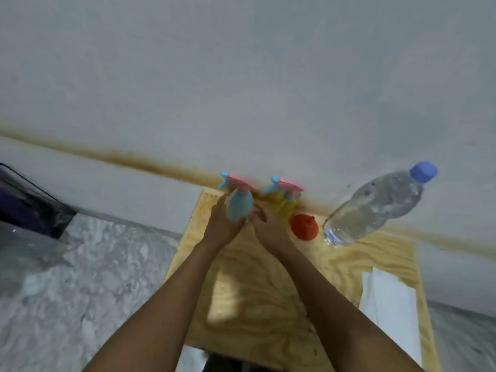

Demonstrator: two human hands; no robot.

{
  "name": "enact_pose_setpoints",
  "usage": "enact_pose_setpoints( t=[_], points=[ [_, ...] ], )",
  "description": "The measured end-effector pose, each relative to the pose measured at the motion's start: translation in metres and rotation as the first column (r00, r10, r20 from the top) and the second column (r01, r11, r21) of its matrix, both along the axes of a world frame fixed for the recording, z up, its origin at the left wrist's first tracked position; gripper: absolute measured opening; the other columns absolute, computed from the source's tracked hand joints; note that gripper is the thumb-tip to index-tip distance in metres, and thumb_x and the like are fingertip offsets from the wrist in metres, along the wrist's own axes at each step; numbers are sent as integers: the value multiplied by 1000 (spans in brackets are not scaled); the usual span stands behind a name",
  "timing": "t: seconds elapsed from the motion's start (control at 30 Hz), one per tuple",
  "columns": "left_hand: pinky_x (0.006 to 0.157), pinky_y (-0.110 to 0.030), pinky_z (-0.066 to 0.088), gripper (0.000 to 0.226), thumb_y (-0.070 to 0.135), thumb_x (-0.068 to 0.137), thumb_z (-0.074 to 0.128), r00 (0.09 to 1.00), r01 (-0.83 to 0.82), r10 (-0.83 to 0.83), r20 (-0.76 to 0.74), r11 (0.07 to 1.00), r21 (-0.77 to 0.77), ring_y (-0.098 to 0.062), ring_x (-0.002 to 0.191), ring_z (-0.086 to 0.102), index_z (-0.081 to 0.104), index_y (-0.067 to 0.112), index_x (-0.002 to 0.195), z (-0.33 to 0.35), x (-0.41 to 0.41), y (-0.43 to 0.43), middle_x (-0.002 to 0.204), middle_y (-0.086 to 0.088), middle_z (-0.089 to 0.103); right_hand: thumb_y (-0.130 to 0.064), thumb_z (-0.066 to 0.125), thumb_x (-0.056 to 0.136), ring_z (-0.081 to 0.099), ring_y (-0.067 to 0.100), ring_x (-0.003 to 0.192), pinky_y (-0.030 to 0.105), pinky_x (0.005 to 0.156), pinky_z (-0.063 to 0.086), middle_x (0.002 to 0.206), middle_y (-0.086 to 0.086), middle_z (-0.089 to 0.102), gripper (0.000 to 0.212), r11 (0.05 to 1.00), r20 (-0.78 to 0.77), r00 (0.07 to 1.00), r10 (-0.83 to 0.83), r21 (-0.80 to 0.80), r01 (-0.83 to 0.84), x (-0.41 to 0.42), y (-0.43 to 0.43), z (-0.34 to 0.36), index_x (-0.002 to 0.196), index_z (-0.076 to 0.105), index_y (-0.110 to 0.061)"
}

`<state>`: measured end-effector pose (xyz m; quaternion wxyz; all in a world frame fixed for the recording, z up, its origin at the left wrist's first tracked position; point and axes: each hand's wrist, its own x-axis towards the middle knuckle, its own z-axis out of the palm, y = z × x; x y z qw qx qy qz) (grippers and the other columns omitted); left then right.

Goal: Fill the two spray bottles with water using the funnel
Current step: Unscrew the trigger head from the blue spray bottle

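The blue spray bottle [240, 206] is gripped in your left hand [222, 226] above the counter's [255, 291] far edge. Your right hand [268, 226] lies against it, but whether it grips is unclear. To its right stand the yellow spray bottle [288, 202], the red funnel [304, 226] and the water bottle [375, 208].

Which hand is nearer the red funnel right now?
Right. The right hand is just beside the funnel; the left hand is farther off, holding the blue spray bottle.

blue spray bottle [239, 208]: pink head on, gripped in left hand [221, 226] | yellow spray bottle [287, 204]: pink head on, just right | red funnel [304, 227]: mouth down, spout up | water bottle [375, 205]: clear, blue-capped, far right
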<state>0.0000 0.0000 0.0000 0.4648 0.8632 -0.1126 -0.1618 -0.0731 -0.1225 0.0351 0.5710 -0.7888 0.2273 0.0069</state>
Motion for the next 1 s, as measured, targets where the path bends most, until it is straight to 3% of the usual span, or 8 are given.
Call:
enact_pose_setpoints(
  t=[0.07,0.2,0.4,0.5,0.6,0.8,0.87,1.0],
  points=[
    [78,-29,48,81,49,66,81,1000,11,-11,11,1000,12,-19,108,64,53,11,131,-6,12,-2,122,-1,63,-22,52,94,60,10,117,31,98,49,130,-5,62,42,999,41,998,-46,14,45,14,8,-4,137,50,-26],
    [81,-22,51,69,56,63,67,999,-4,2,-51,999,-34,-16,104,69,65,12,115,-24,25,-6,113,-2,71,-13,51,96,55,-1,108,11,83,43,121,-16,57,45,989,86,986,-144,-16,146,29,20,-6,139,49,-28],
    [108,-47,40,58,25,88,63,996,16,-18,-82,1000,-19,-37,128,53,50,-7,135,-18,22,-10,136,-25,56,-18,55,98,59,12,104,24,84,47,114,-3,64,30,964,144,960,-239,-87,253,42,30,-11,128,58,-17],
    [104,-40,45,54,14,89,68,995,-15,11,-102,999,-41,-31,127,56,49,5,139,-21,27,-8,136,-15,59,-25,57,98,62,20,107,36,88,51,117,4,67,25,952,112,957,-269,-121,282,46,31,-17,121,60,-17],
    [96,-28,46,61,8,84,74,990,-26,18,-138,998,-61,-22,122,59,52,16,140,-22,29,-3,134,-4,61,-33,62,95,64,20,99,33,78,50,105,1,69,21,941,91,952,-291,-154,302,50,32,-19,109,60,-17],
    [79,-41,58,64,54,60,67,997,67,-71,-20,987,-147,-20,98,67,61,21,116,-4,20,14,103,8,68,-36,70,90,58,4,93,6,67,41,105,-9,65,34,949,141,959,-246,-166,268,48,37,-2,116,58,-18],
    [79,-39,59,73,55,56,75,997,76,-74,18,981,-178,-15,98,68,61,22,120,5,17,18,107,7,70,-35,71,89,60,4,94,7,72,42,105,-10,66,34,950,163,956,-243,-160,269,46,37,9,116,59,-17],
    [80,-13,47,89,62,55,78,989,105,-77,128,967,-233,-7,101,59,55,13,126,27,8,25,115,6,60,-36,71,89,66,10,100,34,90,55,106,-8,70,31,947,234,935,-266,-118,299,38,31,36,113,61,-19]
  ],
)
